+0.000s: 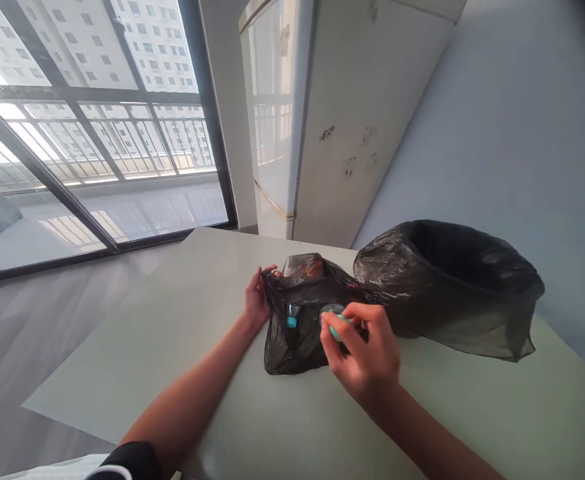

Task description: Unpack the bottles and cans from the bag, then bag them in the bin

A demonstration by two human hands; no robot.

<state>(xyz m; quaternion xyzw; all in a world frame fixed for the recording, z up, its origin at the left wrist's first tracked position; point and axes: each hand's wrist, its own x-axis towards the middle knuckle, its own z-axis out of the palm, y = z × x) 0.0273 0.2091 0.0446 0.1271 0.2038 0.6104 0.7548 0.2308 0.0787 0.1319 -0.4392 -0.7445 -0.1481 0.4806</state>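
A thin black plastic bag (292,357) lies on the table with its mouth spread. My left hand (257,300) is closed on the left edge of its mouth. Inside the bag I see a clear bottle with a teal cap (291,321), and something orange-brown (314,268) shows through the plastic at the back. Over the right part of the opening, my right hand (367,343) pinches a clear plastic bottle (333,309) around its green cap end. The rest of that bottle is mostly hidden by my fingers and the bag.
To the right stands a bin (452,313) lined with a black bag, its round mouth tilted toward me. The white table (172,340) reaches to a worn white fridge (342,127) and the wall. Glass balcony doors (97,133) are at the left.
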